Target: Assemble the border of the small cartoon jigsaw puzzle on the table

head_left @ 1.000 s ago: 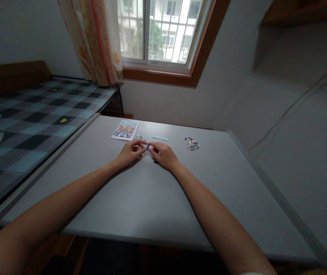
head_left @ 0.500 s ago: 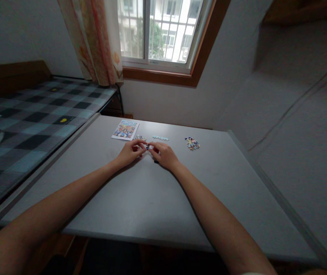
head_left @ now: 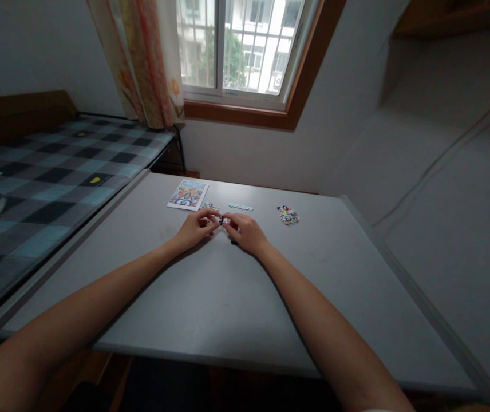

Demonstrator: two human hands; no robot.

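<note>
Small jigsaw puzzle pieces [head_left: 221,220], dark blue and pale, are pinched at the fingertips between my two hands. My left hand [head_left: 197,228] grips them from the left, thumb and fingers closed. From the other side, my right hand [head_left: 245,230] closes its thumb and fingers on them. How many pieces are held cannot be made out. Just beyond my hands lie a light-blue strip of joined pieces [head_left: 240,206] and a small heap of loose pieces [head_left: 209,206], partly behind my left fingers. A small black object [head_left: 233,242] shows under my right hand.
A colourful picture sheet [head_left: 188,194] lies at the back left of the white table [head_left: 210,303]. Another pile of loose pieces [head_left: 288,216] is to the right. A checked bed [head_left: 56,189] borders the table's left side; a wall [head_left: 434,217] is at the right.
</note>
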